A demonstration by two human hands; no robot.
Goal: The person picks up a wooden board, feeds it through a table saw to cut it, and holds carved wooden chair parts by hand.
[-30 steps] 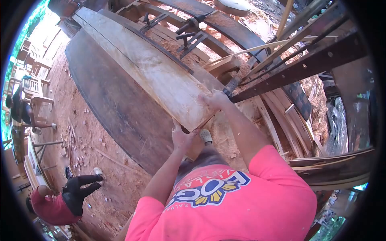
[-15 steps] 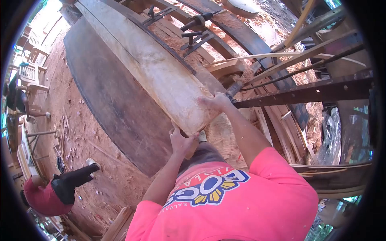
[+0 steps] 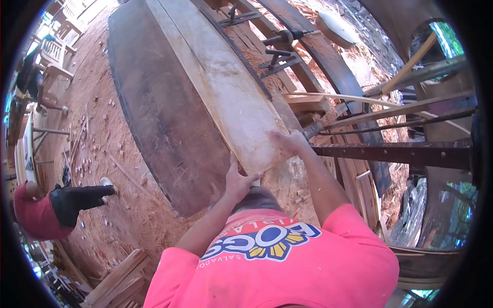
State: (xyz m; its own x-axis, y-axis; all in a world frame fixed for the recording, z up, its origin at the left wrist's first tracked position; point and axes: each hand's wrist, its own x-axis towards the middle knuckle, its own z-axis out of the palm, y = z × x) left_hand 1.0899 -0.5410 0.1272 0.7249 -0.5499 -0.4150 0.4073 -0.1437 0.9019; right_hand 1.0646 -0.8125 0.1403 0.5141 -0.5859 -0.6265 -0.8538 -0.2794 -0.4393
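Note:
A wide, pale wooden board [image 3: 241, 110] with a long dark line along its left part runs from the top of the head view down to my body. My left hand [image 3: 240, 182] grips the near left corner, fingers curled against the edge. On the near right edge, my right hand [image 3: 290, 141] is closed round the board, with its thumb on top and its fingers out of sight beneath. Under and beside the board lies a large dark tabletop [image 3: 159, 115] with a curved left edge. The board's far end is cut off by the top of the view.
Clamp-like metal brackets [image 3: 280, 59] and shavings-covered timbers stand right of the board. A dark metal bar with holes [image 3: 395, 155] reaches in from the right. Another person in a red shirt [image 3: 38, 213] is at left, near plastic chairs [image 3: 54, 51]. Stacked planks [image 3: 118, 277] lie lower left.
The camera view has turned, so the board, tabletop and timbers appear farther right and the board looks steeper. Both hands still grip the board's near end. The other person appears higher and farther left.

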